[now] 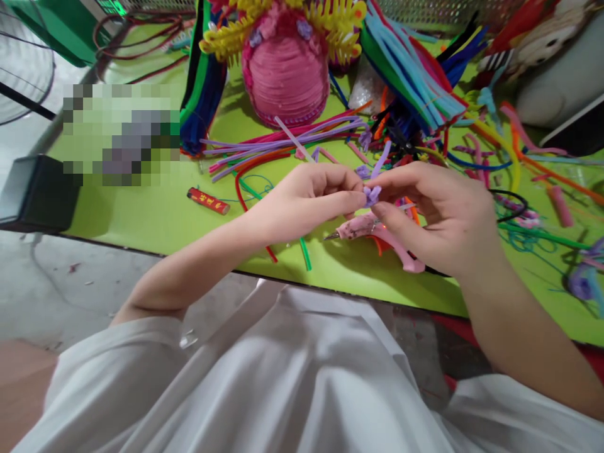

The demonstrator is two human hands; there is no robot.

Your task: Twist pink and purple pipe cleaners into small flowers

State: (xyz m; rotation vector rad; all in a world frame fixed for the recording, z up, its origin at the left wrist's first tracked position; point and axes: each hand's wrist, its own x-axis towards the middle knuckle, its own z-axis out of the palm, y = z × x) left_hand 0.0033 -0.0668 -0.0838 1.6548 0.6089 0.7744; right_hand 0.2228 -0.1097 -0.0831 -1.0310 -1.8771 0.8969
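Note:
Both hands meet over the front of a lime-green table. My left hand and my right hand pinch a small purple pipe-cleaner flower between their fingertips. A loose purple stem sticks up behind it. Right below the hands a pink glue gun lies on the table, nozzle pointing left.
A pink and yellow pipe-cleaner headdress stands at the back, with bundles of coloured pipe cleaners beside it and loose ones scattered around. A red lighter lies to the left. A black box sits at the table's left edge.

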